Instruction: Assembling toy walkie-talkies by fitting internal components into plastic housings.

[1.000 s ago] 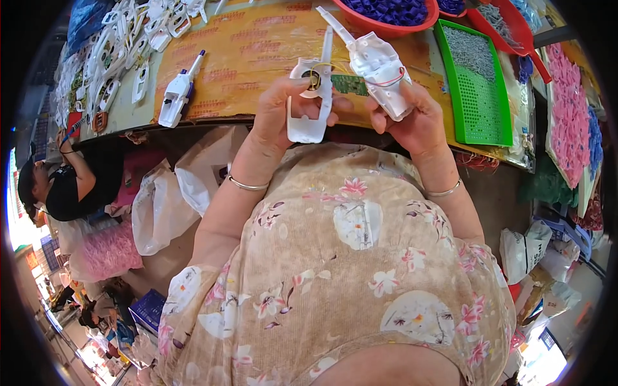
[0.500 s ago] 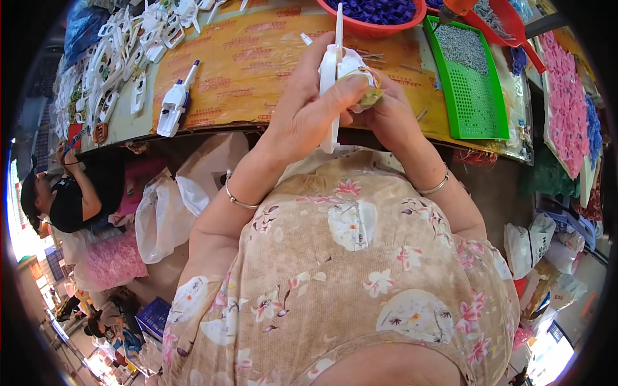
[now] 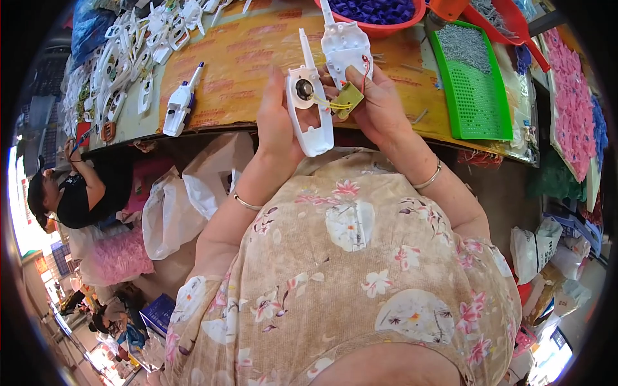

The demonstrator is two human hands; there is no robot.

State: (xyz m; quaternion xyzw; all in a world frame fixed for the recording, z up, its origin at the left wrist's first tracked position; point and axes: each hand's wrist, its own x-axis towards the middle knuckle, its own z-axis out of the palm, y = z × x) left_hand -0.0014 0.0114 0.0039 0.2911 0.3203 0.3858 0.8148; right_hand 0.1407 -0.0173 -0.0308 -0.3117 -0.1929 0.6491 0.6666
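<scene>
The left hand [image 3: 278, 125] is clasping a white shell half [image 3: 309, 112] at twelve o'clock; the right hand [image 3: 380, 106] is pinching a small circuit board [image 3: 348, 100] and bracing the other shell half [image 3: 346, 48]. The thin wires [image 3: 331, 103] joining them are looking liable to tear if the halves are spreading apart. At one o'clock, a red bowl [image 3: 412, 14] is holding blue pieces; a green tray [image 3: 483, 125] is carrying grey pins.
</scene>
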